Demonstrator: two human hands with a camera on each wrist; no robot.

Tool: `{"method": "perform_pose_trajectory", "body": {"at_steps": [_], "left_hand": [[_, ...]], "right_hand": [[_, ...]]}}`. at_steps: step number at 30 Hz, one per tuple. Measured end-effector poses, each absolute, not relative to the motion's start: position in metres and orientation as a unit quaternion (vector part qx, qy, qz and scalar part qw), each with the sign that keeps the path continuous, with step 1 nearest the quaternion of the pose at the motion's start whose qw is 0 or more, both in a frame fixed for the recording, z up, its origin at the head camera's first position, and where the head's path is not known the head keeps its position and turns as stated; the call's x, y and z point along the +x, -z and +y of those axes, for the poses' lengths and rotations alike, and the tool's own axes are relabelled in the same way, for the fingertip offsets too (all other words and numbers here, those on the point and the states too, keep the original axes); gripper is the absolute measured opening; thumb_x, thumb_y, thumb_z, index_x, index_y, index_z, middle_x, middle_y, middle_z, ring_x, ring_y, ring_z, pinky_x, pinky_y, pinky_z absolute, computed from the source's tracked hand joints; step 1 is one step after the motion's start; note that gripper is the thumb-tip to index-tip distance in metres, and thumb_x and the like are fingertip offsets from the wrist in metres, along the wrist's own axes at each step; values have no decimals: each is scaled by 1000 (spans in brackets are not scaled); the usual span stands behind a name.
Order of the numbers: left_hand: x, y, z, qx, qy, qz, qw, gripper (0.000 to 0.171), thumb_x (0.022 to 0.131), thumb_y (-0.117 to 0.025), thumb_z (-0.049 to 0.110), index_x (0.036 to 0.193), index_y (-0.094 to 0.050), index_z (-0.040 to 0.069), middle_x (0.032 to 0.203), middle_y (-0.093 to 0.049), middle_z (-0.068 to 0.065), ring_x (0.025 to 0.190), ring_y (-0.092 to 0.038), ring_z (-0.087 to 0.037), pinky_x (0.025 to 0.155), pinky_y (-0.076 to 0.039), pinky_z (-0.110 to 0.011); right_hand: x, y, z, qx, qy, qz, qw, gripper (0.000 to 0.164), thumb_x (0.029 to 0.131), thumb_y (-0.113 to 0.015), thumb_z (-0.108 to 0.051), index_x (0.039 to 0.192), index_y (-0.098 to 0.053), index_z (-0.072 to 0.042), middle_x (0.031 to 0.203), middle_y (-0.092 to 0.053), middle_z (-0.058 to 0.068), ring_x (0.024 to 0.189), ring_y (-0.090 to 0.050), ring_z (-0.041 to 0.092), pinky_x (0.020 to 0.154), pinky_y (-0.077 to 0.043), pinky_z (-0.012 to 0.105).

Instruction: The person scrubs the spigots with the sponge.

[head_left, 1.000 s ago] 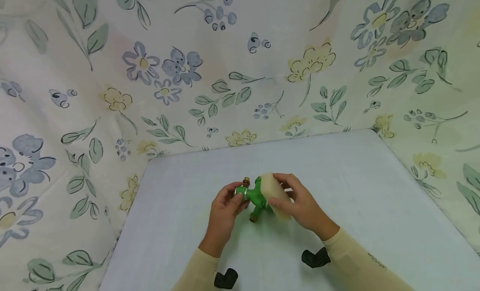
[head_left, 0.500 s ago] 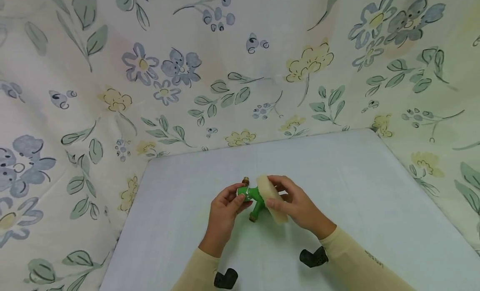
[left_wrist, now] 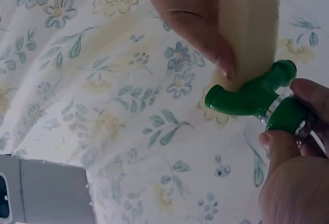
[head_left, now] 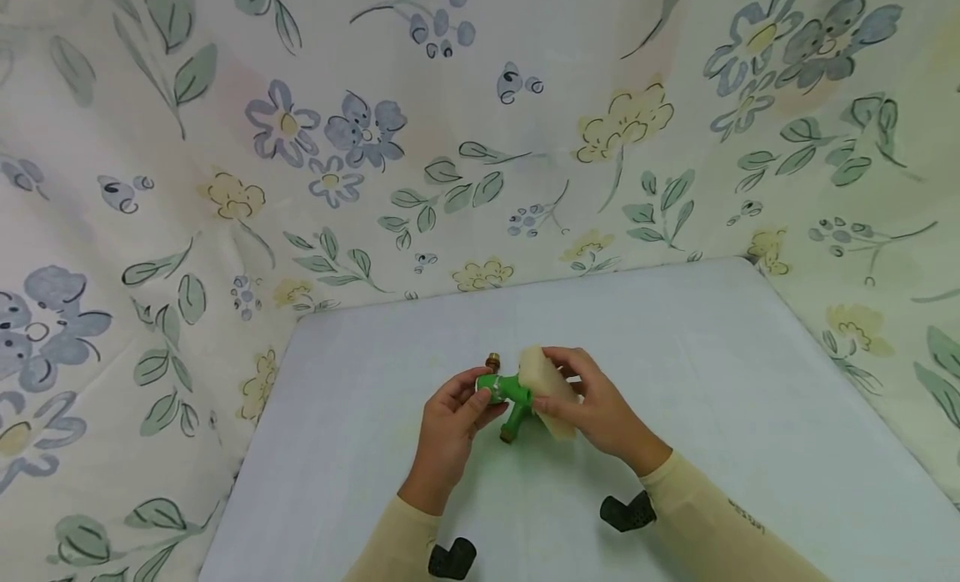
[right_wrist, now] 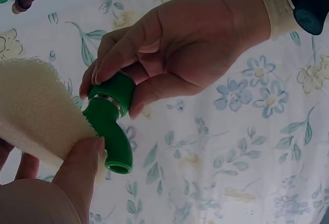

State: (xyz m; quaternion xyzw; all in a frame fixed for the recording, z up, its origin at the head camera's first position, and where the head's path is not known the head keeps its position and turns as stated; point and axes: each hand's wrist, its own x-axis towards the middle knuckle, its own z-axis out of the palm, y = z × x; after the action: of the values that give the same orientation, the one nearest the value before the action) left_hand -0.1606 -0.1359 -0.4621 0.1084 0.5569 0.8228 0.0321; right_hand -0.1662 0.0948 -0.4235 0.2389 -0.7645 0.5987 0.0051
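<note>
My left hand (head_left: 450, 415) grips a green branched pipe fitting (head_left: 513, 388) by its silver-banded end, thumb on the near side. One brown end (head_left: 508, 433) points down toward me, and a brass-coloured end (head_left: 492, 362) sticks up behind my left fingers. My right hand (head_left: 596, 405) pinches a thick cream sponge (head_left: 542, 375) between thumb and fingers, held up against the fitting's right side. The sponge hides part of the green body. In the left wrist view, the fitting (left_wrist: 244, 99) shows two curved green branches, with the sponge (left_wrist: 249, 29) right at them.
A white table (head_left: 360, 382) lies under both hands. Floral cloth (head_left: 450, 232) hangs behind it and along both sides. Black wrist-worn devices (head_left: 628, 513) sit on the cream sleeves (head_left: 720, 515). A grey panel (left_wrist: 51, 188) shows low in the left wrist view.
The sponge has rubbed back and forth over the fitting, dipping toward me and then rising again. The fitting has turned slightly in my left hand, and its far green branch is now hidden.
</note>
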Motion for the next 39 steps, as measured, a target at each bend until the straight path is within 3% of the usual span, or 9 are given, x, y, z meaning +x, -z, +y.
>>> {"method": "perform_pose_trajectory", "body": {"at_steps": [5,11,15,19,27,39], "left_hand": [[-160,460,-135,111,-818,564,35,40,92,-65,13,127,-54,-3,120,-55,-27,107,-59,-36,88,-49,-47],[-158,458,-134,124,-807,576,42,41,93,-65,14,128,-53,-3,119,-55,-27,107,-58,-36,88,-49,-47],[-157,457,-132,120,-807,577,39,39,93,-65,14,127,-54,-2,118,-55,-26,107,-59,-35,88,-49,-47],[-158,458,-131,114,-809,575,34,40,92,-66,12,127,-54,-3,118,-56,-26,106,-59,-34,87,-49,-47],[-159,460,-133,112,-808,578,24,40,90,-68,11,126,-55,-3,117,-57,-26,105,-60,-34,87,-49,-47],[-164,464,-133,117,-808,577,12,37,91,-66,10,126,-56,-1,121,-56,-26,104,-61,-34,87,-49,-47]], "right_hand": [[-173,430,97,213,-576,-789,37,63,86,-75,-16,138,-43,-4,121,-46,13,106,-47,29,82,-44,47],[-192,460,107,163,-567,-807,39,65,85,-74,-36,140,-43,-19,122,-44,4,106,-44,22,79,-47,41],[-195,469,108,155,-576,-802,35,64,85,-73,-40,139,-44,-24,122,-45,2,106,-45,20,79,-47,42],[-189,465,104,149,-589,-794,26,63,85,-74,-36,139,-44,-22,124,-44,2,106,-46,23,79,-47,44],[-166,436,94,172,-604,-778,15,60,89,-71,-19,139,-42,-7,125,-45,9,107,-47,29,83,-44,49],[-163,439,95,232,-618,-752,-1,56,89,-71,-20,138,-44,-13,125,-50,6,109,-50,31,84,-47,49]]}}
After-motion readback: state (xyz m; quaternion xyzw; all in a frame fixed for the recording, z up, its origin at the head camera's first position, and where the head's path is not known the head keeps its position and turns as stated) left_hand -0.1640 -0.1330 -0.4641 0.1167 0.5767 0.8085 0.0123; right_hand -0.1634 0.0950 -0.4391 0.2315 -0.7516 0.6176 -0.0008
